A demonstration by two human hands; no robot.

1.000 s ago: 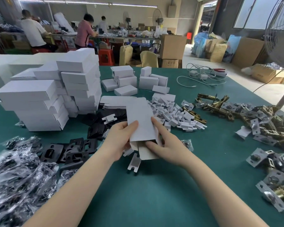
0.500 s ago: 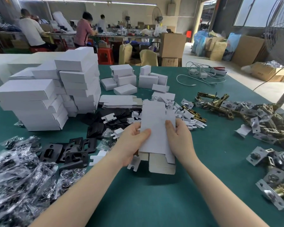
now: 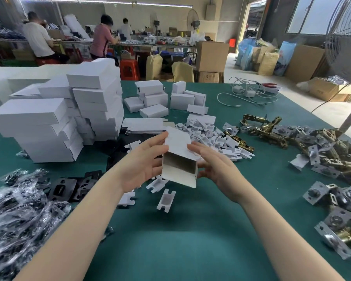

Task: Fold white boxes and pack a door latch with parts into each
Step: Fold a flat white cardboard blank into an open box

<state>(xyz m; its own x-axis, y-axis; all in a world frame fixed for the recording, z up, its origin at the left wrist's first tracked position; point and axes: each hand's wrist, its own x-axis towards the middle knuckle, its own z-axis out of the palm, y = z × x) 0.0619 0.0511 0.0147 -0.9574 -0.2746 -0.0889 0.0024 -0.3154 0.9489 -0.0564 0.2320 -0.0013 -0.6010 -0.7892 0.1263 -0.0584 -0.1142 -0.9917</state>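
**Box half-formed between both hands**

White box (image 3: 179, 159) held above the green table (image 3: 190, 250), centre of view, opened into a tube, open end facing the camera, grey board inside. Left hand (image 3: 144, 165) grips its left side, thumb on the top panel. Right hand (image 3: 217, 169) touches the right side with fingers fairly straight, fingertips on top. Stacks of folded boxes (image 3: 55, 118) left. Brass door latches (image 3: 322, 151) piled right. Small white card inserts (image 3: 211, 136) behind the hands; black plates (image 3: 69, 185) in plastic bags near left. No readable writing or labels anywhere.
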